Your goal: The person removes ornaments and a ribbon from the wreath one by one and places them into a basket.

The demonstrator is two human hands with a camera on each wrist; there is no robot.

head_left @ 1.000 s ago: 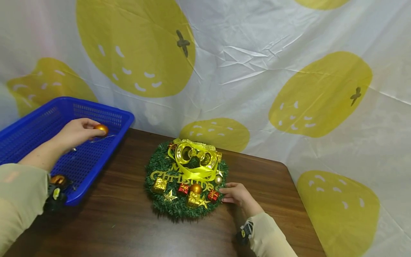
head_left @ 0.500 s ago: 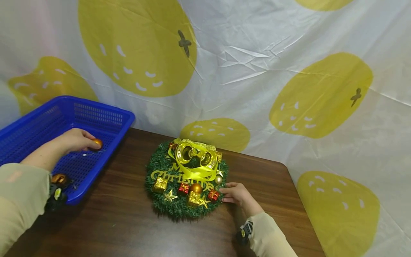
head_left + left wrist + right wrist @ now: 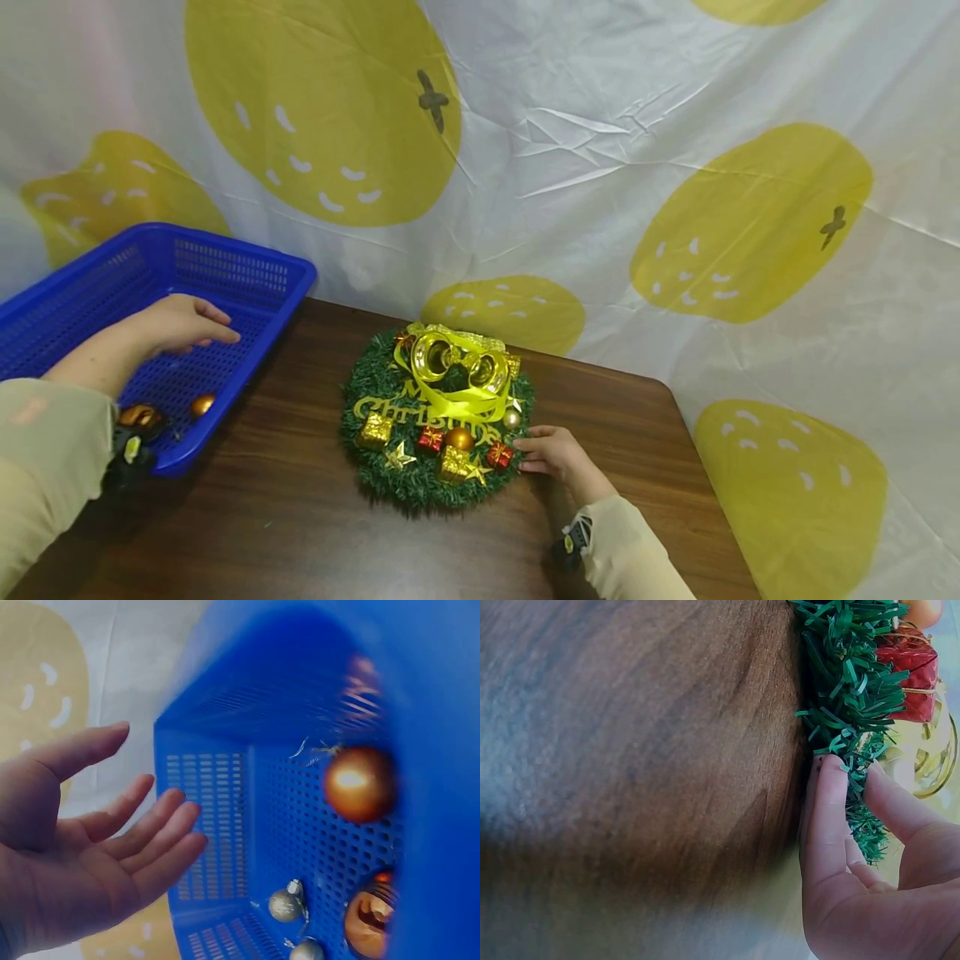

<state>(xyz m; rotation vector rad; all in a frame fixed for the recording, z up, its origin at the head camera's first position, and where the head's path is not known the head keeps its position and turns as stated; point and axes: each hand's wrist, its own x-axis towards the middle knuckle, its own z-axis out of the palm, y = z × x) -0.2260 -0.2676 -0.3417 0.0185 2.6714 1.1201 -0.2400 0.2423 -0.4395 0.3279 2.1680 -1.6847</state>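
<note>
Over the blue basket [image 3: 258,354] my left hand [image 3: 180,323] hovers with loose, spread fingers and nothing in them. An orange Christmas ball [image 3: 202,406] lies on the basket floor near its right wall; in the left wrist view the ball [image 3: 361,784] has a shiny copper ball [image 3: 369,921] and two small silver ones [image 3: 286,905] near it. My right hand [image 3: 551,454] pinches the right edge of a green Christmas wreath [image 3: 397,487] between thumb and fingers, shown close in the right wrist view on the green tinsel [image 3: 851,682]. Gold bells [image 3: 459,362], yellow ribbon, small gift boxes and stars decorate the wreath.
The wreath lies flat on a dark wooden table [image 3: 315,533], right of the basket. A white curtain [image 3: 555,192] with yellow fruit prints hangs behind the table and along its right side.
My left hand lowered the orange Christmas ball into the basket and let it go; the ball now lies nearer the basket's front. The right hand stays at the wreath's edge.
</note>
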